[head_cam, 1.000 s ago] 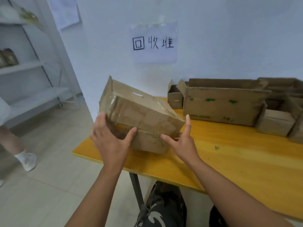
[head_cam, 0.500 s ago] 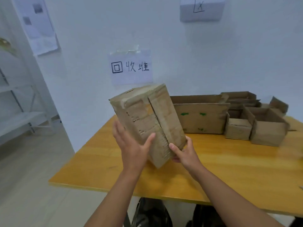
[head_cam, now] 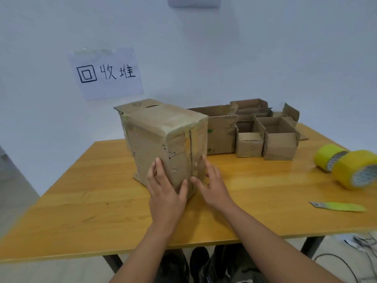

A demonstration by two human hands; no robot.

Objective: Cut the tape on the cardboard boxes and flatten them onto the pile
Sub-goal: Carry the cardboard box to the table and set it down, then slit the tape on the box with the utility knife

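The taped cardboard box (head_cam: pixel 163 144) is steadied on end on the tabletop (head_cam: pixel 85 201), left hand (head_cam: pixel 167 193) and right hand (head_cam: pixel 212 186) pressed flat-fingered beside its vertical seam, while the utility knife (head_cam: pixel 338 206) is seen at three o'clock, nearer the right hand.

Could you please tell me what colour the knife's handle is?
The knife handle is light yellow-green, seen in the head view.

Paper sign (head_cam: pixel 106 73) taped on wall; two yellow tape rolls (head_cam: pixel 346 167) on wooden table (head_cam: pixel 91 211).
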